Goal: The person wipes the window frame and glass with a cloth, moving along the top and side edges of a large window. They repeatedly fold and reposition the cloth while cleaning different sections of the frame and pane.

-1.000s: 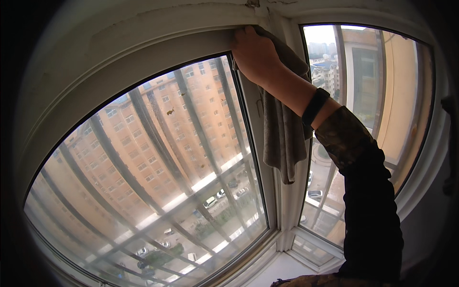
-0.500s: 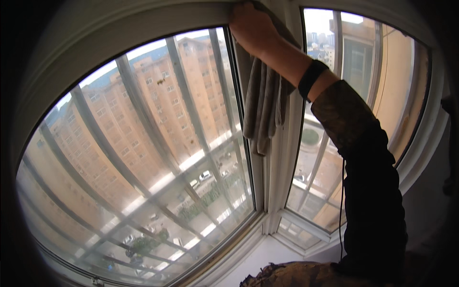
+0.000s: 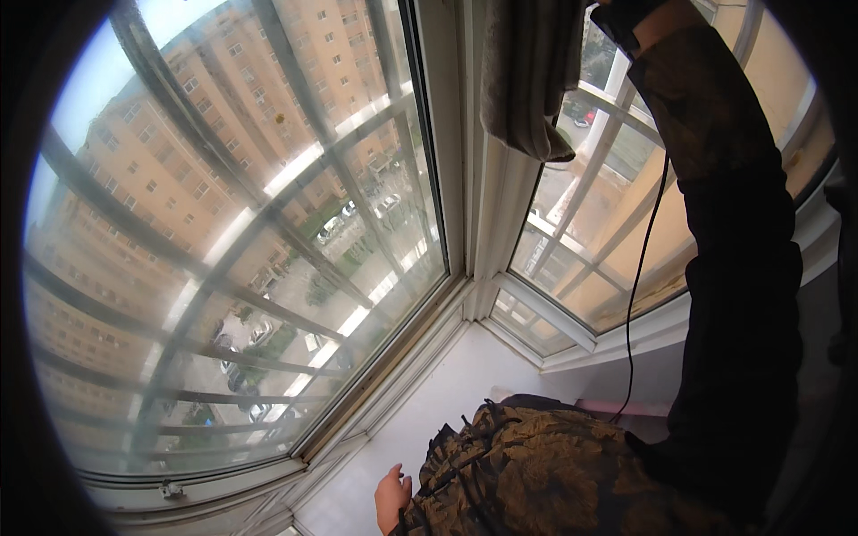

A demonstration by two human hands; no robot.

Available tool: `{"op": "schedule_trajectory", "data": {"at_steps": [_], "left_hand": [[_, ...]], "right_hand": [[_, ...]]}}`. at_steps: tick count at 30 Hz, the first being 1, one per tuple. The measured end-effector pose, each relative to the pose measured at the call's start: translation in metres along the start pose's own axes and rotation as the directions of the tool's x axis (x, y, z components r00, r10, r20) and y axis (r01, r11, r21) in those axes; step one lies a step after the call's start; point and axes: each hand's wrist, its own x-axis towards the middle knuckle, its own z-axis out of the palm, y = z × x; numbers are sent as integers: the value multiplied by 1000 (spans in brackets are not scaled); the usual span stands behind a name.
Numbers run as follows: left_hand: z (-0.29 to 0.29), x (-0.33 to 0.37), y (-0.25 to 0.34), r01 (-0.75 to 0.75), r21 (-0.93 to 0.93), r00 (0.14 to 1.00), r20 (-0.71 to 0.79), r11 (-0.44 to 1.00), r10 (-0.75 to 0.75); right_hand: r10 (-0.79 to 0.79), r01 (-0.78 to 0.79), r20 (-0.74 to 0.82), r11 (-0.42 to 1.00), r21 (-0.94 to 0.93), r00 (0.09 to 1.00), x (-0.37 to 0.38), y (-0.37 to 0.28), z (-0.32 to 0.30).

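Grey cloth (image 3: 527,80) hangs just below & L of R grip, upper end cut off by view edge. L to R: big hazy pane (image 3: 241,313) up-L of L grip (image 3: 391,500); small metal catch (image 3: 170,489) on its lower frame, well L of L grip & abt level w/ it. L grip sits low, fingers loosely bent, nothing seen in it. White sill (image 3: 474,375) up-R of L grip; camo jacket (image 3: 527,456) just R of it. White post (image 3: 483,205) down-L of R grip, partly behind cloth; can't tell if they touch. Smaller pane (image 3: 594,241) below R grip, partly behind dark sleeve (image 3: 742,268). R grip itself is past top edge, so can't tell if clenched or on what; only wristband (image 3: 617,22) shows next to it. Thin black cord (image 3: 635,295) dangles below R grip.

Risks, my guess: cloth could drop to sill if R grip's hold is loose, L grip being too far off to catch it. Cord could snag if sleeve swings near post. Overreaching up high could cost balance, L grip seemingly unbraced.
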Motion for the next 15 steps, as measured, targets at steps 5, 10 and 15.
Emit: {"op": "schedule_trajectory", "data": {"at_steps": [5,10,15], "left_hand": [[-15,14,31,-107,-52,994,-12,993,106],[-37,29,86,-294,-171,954,-1,940,298],[-66,66,177,-573,-276,817,-118,772,564]], "right_hand": [[-163,126,172,971,203,972,-107,-52,-17],[91,-436,443,435,788,892,-258,-112,-104],[170,-784,867,-373,496,468,-378,-176,-174]]}}
